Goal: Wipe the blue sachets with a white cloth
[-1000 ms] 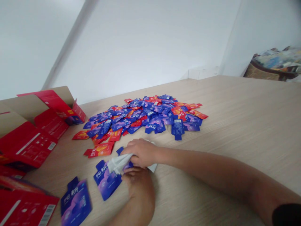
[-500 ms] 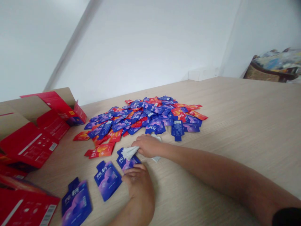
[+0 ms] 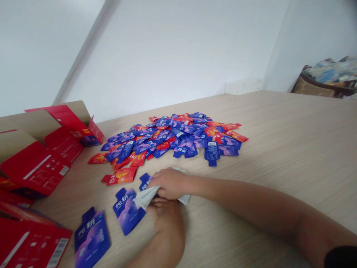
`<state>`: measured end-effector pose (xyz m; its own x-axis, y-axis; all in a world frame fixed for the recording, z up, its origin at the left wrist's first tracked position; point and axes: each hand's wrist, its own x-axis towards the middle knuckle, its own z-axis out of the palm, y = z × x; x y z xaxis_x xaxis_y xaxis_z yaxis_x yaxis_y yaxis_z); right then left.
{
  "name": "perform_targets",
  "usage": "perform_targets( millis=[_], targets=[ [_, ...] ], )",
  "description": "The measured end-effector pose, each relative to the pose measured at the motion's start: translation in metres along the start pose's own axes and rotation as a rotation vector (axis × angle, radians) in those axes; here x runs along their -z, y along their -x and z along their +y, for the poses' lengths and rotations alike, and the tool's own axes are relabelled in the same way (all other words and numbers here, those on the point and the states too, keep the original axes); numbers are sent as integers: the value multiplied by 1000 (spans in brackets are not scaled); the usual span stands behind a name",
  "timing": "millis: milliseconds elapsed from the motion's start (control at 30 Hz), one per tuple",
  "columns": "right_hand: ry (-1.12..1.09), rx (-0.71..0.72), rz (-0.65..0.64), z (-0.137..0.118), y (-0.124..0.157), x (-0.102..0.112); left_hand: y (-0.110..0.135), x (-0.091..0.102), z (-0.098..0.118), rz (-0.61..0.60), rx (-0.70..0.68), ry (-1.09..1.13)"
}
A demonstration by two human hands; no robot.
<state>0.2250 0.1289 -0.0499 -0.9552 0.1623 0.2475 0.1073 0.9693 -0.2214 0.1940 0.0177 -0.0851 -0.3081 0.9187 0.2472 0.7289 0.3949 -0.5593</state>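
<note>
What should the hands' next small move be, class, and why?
Perhaps draw the right hand and its white cloth toward the tabbed end of the partly covered blue sachet: that end shows uncovered, and the left hand is close by, probably able to steady it.

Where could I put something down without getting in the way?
The widest bare stretch of table is right of the packet pile, beyond the right forearm. A smaller patch lies on the near side of that forearm, right of the left hand. The left is crowded with red boxes and blue pouches.
</note>
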Motion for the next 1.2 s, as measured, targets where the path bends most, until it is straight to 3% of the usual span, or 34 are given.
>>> perform_targets(
  millis=[267, 467, 667, 800, 1000, 1200],
  targets=[
    [104, -209, 73, 29, 6, 7, -1, -3, 5, -34, -13, -104],
    [-2, -73, 228, 6, 4, 24, -3, -5, 5, -20, 11, -73],
    [-50, 118, -4, -7, -1, 9, -2, -7, 0, -7, -43, 105],
    [19, 38, 11, 10, -1, -1, -1, -6, 3, 28, 5, 2],
    [100, -136, 53, 30, 3, 1, -1, -7, 9, -5, 7, -149],
    [9, -104, 177, 13, 3, 17, 0, -6, 7, 57, 41, -182]
  ],
)
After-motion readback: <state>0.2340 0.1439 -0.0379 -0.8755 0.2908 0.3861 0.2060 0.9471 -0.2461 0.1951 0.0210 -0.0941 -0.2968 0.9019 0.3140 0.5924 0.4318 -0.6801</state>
